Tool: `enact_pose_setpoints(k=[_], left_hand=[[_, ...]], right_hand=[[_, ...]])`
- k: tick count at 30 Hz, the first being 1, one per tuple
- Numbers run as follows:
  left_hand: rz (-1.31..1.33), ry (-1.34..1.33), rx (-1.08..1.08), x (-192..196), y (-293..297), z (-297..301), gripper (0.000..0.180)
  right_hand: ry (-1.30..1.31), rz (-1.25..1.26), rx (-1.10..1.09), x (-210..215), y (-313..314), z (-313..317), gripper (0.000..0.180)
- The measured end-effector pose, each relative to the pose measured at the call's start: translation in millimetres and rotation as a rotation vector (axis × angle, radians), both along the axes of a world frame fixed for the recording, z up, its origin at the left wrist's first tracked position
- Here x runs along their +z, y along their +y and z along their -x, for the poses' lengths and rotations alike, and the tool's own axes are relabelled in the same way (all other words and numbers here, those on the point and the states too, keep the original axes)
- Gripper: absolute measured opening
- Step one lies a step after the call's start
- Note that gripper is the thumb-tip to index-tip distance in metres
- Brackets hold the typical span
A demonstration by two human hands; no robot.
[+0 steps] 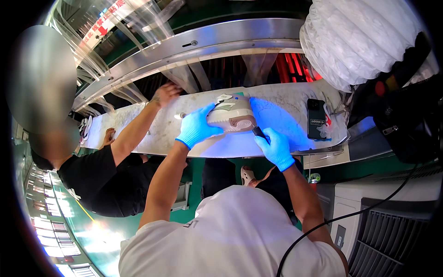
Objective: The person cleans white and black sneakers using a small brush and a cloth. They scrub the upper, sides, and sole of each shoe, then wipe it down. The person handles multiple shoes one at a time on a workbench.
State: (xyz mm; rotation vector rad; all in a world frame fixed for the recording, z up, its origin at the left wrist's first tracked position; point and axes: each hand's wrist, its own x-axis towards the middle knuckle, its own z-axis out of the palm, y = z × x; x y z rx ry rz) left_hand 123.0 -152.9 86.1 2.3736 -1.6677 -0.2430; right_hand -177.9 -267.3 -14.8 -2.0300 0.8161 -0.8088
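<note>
A light beige and white sports shoe (229, 114) with a grey-green side panel is in front of me at the bench, its patterned sole edge toward me. My left hand (199, 125), in a knitted glove that looks blue, grips the shoe's left end. My right hand (275, 147), gloved alike, is closed around a small black tool (260, 133), whose tip is close to the sole at the shoe's lower right. I cannot make out whether they touch. Blue light falls on the bench around the shoe and over both gloves.
The pale, stained bench (288, 104) holds a dark phone (316, 119) at the right. At left, a co-worker's arm (138, 124) reaches over the bench. Behind runs a metal rail (240, 33) with clear strips. A white ribbed duct (357, 39) hangs at the upper right.
</note>
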Motion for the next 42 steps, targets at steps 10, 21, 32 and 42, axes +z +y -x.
enact_pose_setpoints(k=[10, 21, 32, 42], left_hand=[[0.021, 0.046, -0.008, -4, 1, -8, 0.106], [0.236, 0.058, -0.002, -10, 19, 1, 0.094], [0.867, -0.166, -0.37, -38, 100, 7, 0.058], [1.15, -0.083, -0.074, 42, 83, 44, 0.072]], right_hand=[[0.042, -0.014, -0.002, 3, -2, -5, 0.029], [0.347, 0.268, -0.204, 23, -39, 13, 0.045], [-0.568, -0.953, 0.376, 15, 53, -58, 0.087], [-1.001, -0.243, 0.061, 265, -3, -105, 0.083]])
